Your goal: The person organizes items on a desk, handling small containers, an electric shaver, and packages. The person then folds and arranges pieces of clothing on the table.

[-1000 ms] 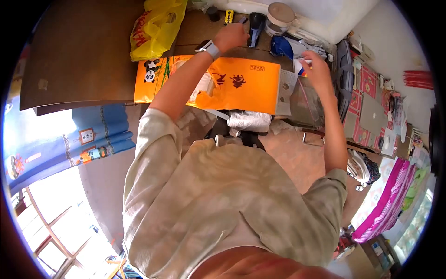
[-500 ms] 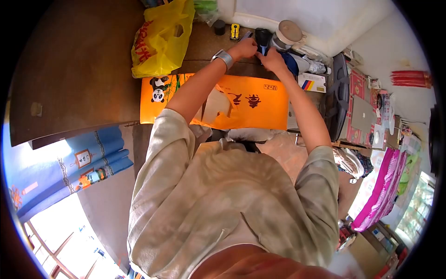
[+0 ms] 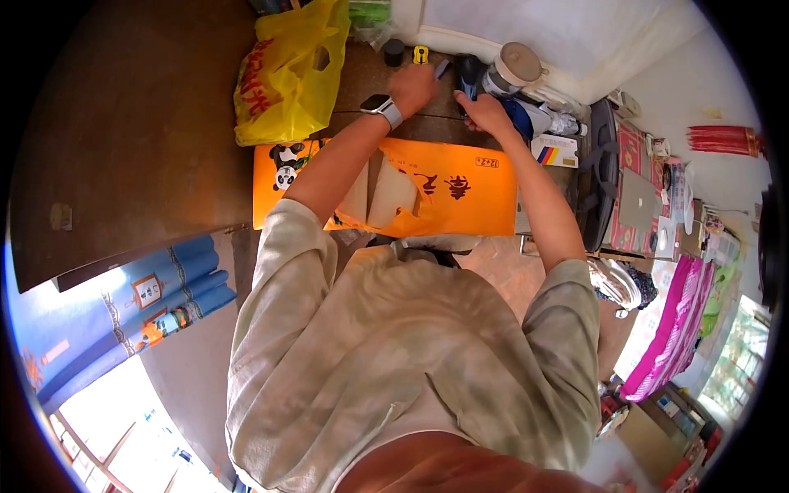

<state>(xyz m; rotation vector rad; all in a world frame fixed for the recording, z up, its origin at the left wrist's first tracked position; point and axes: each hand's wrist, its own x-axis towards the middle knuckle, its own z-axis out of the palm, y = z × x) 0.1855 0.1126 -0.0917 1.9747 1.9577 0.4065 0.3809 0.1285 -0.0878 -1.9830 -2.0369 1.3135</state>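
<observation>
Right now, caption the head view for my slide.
Right hand at a black object, left hand nearby, beyond a torn orange package.

A dark brown worktop (image 3: 148,148) spans the upper left, its surface marked by a seam. A pale wall (image 3: 711,90) stands at upper right. The floor (image 3: 497,278) is reddish-brown. Blue patterned curtains (image 3: 136,316) hang near a lower-left window (image 3: 107,440), overexposed by daylight. A second window (image 3: 735,361) admits light at right, beyond a magenta striped cloth (image 3: 670,329).
</observation>
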